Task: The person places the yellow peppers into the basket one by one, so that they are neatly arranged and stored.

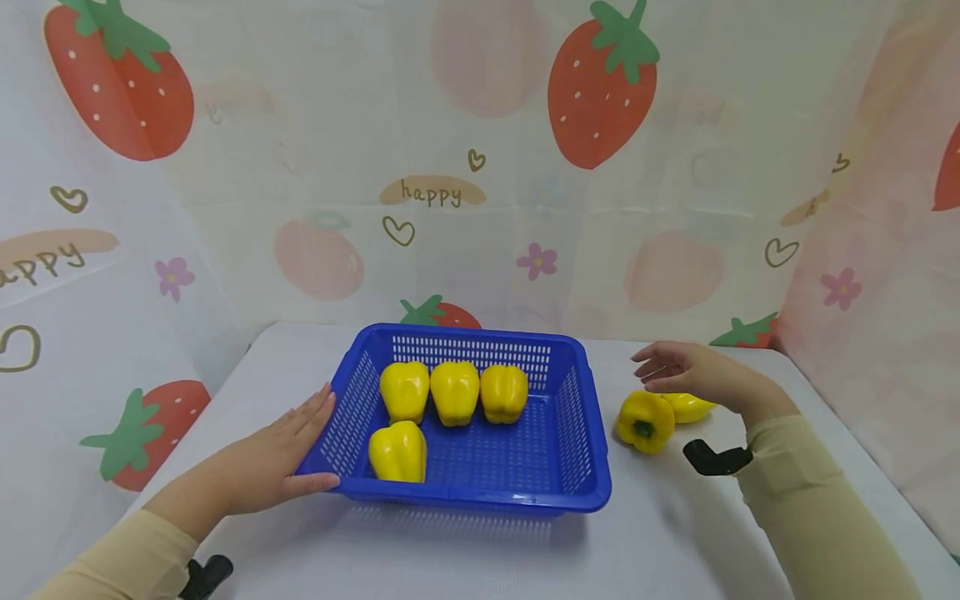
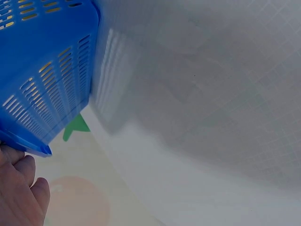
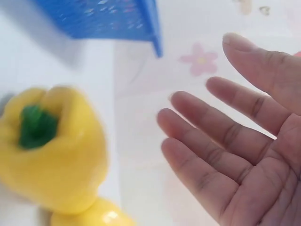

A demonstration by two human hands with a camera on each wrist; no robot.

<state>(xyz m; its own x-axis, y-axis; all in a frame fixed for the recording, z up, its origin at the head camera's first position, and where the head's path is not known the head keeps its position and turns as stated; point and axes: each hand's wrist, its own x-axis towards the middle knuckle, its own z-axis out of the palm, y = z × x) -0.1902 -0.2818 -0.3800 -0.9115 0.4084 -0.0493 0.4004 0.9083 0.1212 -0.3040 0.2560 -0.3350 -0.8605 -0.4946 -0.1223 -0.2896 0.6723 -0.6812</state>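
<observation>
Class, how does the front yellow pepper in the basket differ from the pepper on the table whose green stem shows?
The front pepper sits inside the blue basket; the table pepper lies outside it, on the white table. The table pepper's green stem faces the head camera, while the front pepper shows no stem in that view. Both are yellow and glossy.

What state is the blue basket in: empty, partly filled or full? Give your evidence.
Partly filled: the blue basket holds four yellow peppers, and its front right part is bare.
</observation>
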